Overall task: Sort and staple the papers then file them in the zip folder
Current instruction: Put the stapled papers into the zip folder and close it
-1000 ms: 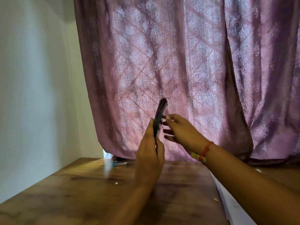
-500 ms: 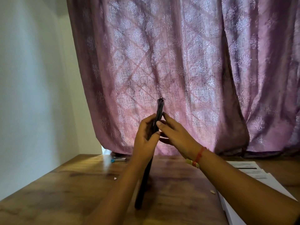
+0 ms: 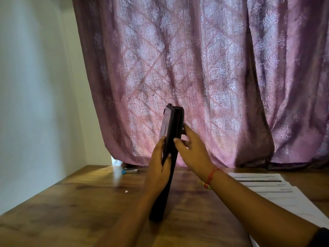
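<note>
Both hands, left hand (image 3: 159,164) and right hand (image 3: 193,150), grip upright zip folder (image 3: 171,132).

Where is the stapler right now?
In the head view the stapler lies at the table's far edge, left of both hands, just under the curtain's hem.

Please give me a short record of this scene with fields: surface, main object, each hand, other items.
surface: wooden table
main object: dark zip folder, stood on edge, nearly upright
left hand: grips the folder's near edge
right hand: fingers on the folder's right side
papers: flat on the table, at right
stapler: by the curtain, far left
</note>
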The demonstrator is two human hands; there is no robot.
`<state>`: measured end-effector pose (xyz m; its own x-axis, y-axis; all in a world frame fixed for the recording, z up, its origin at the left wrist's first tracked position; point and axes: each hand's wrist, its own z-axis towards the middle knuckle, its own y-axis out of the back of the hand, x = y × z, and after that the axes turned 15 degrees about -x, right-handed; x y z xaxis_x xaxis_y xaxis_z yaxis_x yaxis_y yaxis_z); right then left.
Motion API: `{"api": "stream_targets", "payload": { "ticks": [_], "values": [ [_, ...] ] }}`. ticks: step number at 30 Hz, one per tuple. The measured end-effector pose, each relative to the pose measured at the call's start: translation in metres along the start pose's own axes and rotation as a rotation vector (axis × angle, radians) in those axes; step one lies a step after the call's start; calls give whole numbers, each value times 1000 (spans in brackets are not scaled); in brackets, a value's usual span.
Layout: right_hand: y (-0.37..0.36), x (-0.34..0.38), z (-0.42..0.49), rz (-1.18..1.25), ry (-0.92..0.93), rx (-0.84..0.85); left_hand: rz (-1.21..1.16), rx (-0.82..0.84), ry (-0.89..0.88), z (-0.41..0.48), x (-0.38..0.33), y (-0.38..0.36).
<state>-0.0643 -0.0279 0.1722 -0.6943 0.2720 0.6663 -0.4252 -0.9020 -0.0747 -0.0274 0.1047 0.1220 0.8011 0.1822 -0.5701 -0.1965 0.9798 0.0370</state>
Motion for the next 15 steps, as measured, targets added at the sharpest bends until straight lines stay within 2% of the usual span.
{"api": "stream_targets", "payload": {
  "ticks": [2, 4, 9, 15],
  "values": [
    [-3, -6, -11, -35, -20, 58, 22, -32, -15, 1, 0, -2],
    [-6, -12, -16, -111, 6, 32, 57, -42, -42, 4, -2, -4],
    [7, -16, -1, -98, -15, -212, 175, -118, -78, 29, -14, 10],
    [60, -8, 49, -275, -85, -445, 333, -207, -127, 88, -40, 51]
  ]
}}
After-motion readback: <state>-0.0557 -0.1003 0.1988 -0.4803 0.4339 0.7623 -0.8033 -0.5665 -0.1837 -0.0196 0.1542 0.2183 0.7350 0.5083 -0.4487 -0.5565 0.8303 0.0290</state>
